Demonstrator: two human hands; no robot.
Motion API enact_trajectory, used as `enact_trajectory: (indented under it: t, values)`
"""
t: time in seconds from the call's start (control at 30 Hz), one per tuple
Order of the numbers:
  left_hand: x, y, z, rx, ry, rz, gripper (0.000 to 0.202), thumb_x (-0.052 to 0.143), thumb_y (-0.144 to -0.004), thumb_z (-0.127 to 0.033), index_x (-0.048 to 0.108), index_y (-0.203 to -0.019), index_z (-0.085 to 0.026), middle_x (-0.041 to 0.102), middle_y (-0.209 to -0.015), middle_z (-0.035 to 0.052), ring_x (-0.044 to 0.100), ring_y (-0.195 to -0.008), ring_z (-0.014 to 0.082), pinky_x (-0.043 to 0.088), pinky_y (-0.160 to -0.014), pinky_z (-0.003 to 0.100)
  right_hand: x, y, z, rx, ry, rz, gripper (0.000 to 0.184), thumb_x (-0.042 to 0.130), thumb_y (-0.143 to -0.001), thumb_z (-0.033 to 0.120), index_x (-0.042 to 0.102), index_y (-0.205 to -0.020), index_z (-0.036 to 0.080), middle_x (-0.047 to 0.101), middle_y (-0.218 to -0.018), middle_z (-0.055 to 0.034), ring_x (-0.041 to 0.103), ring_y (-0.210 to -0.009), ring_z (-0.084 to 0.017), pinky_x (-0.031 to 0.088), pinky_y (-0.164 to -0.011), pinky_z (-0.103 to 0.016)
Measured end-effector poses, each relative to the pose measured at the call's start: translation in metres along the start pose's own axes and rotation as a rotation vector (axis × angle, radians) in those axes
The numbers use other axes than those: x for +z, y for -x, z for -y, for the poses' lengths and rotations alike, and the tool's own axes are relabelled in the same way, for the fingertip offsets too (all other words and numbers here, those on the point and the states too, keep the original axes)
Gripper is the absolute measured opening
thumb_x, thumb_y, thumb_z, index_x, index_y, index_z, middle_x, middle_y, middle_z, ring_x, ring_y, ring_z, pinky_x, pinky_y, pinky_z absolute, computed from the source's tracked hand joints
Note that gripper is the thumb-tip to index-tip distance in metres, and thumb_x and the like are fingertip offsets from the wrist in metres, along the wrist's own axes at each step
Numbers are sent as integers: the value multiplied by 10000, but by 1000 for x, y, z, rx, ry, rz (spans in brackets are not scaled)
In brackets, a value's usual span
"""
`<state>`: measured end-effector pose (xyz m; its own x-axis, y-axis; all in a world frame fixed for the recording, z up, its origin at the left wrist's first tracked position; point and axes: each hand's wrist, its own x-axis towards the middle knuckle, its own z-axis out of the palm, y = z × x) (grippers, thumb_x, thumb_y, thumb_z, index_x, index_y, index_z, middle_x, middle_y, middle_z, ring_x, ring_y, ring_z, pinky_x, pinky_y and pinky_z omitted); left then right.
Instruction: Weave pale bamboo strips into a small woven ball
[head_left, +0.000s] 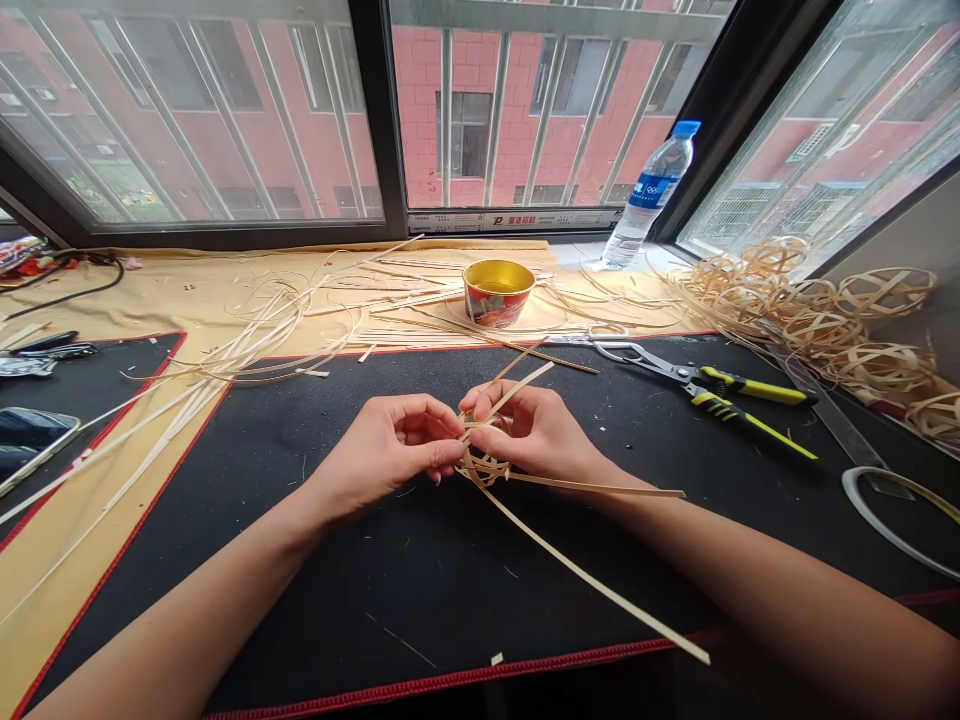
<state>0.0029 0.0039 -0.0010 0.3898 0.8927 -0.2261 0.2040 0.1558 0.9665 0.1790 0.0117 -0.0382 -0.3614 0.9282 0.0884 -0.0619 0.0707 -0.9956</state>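
Observation:
A small woven piece of pale bamboo strips (486,468) is between my two hands, above the black mat (420,600). My left hand (397,440) pinches its left side with thumb and fingertips. From the other side, my right hand (529,425) grips the weave, thumb pressed on a strip. One long loose strip (592,568) runs from the piece toward the lower right, and a shorter strip (600,485) crosses over my right wrist. Another end (529,385) sticks up past my right fingers. My fingers hide part of the weave.
Behind the hands stands a red bowl (499,295) with a gold inside. Yellow-black pliers (697,380) and scissors (877,485) lie right. Loose strips (240,350) spread left; woven balls (870,330) pile at right. A water bottle (649,200) stands by the window.

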Motion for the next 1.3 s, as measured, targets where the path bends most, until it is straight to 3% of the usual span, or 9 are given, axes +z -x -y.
enact_trajectory:
  t: [0.27,0.5,0.7,0.97,1.17,1.3]
  values:
    - [3,-1,1,15,-34,-19,155,701,-700,-217,592,-762,-125,634,-592,-15,556,-526,82,471,-533,189,-1,0,1,-4,21,4,188,693,-678,264,543,-749,175,589,-831,-29,578,-785,-141,488,-690,-268]
    - [3,2,3,122,-127,3,164,642,-757,-269,587,-835,-136,610,-614,-18,559,-558,95,472,-558,204,-1,-1,-4,-15,-42,15,222,714,-672,278,542,-763,172,592,-907,-30,580,-770,-121,492,-718,-273]
    - [5,6,3,208,-254,-57,132,606,-792,-264,603,-855,-148,629,-679,-3,580,-611,104,474,-583,198,-1,-1,-4,-3,-10,-9,262,729,-679,336,545,-761,168,595,-857,-30,586,-769,-130,500,-720,-280]
    - [3,7,2,176,-235,-63,161,626,-767,-295,638,-819,-143,659,-692,12,603,-582,119,507,-578,216,1,1,2,18,21,-44,328,748,-647,408,553,-736,160,597,-954,-55,596,-782,-135,512,-727,-291]
    - [7,9,3,318,-460,-142,122,575,-796,-227,662,-825,-146,693,-724,13,622,-643,123,484,-619,206,3,0,2,2,29,-61,356,767,-624,424,557,-737,161,599,-925,-46,592,-767,-130,505,-738,-295]
    - [9,10,4,361,-532,-176,131,557,-801,-216,660,-828,-140,703,-744,18,629,-653,128,476,-625,212,-4,-3,3,-13,48,11,362,730,-665,485,603,-750,156,622,-880,-49,609,-769,-151,506,-718,-300]
